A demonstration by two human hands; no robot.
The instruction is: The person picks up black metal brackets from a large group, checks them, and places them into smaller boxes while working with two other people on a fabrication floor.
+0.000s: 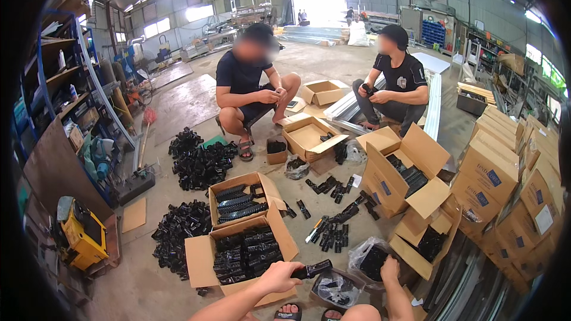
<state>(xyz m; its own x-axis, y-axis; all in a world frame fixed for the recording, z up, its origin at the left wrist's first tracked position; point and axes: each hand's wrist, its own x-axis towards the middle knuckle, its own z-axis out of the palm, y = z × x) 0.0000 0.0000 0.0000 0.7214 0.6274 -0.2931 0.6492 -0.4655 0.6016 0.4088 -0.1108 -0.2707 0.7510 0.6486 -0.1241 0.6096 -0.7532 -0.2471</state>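
My left hand (pixel 282 277) is closed round one end of a black elongated part (pixel 316 269), which points to the right above a small carton (pixel 339 290) holding clear plastic. My right hand (pixel 390 269) reaches to the right side of a clear plastic bag (pixel 358 257) of small black pieces (pixel 373 261); its fingertips are hidden there. Left of my left hand stands an open carton (pixel 199 263) with rows of similar black parts (pixel 247 254). More such parts (pixel 334 236) lie on the floor ahead of the bag.
Two people squat across from me, one (pixel 247 80) handling something small, the other (pixel 395 83) a black part. Heaps of black parts (pixel 184 232) lie at left. Open cartons (pixel 386 187) stand right of centre, stacked closed cartons (pixel 485 172) far right. A yellow machine (pixel 83 235) sits at left.
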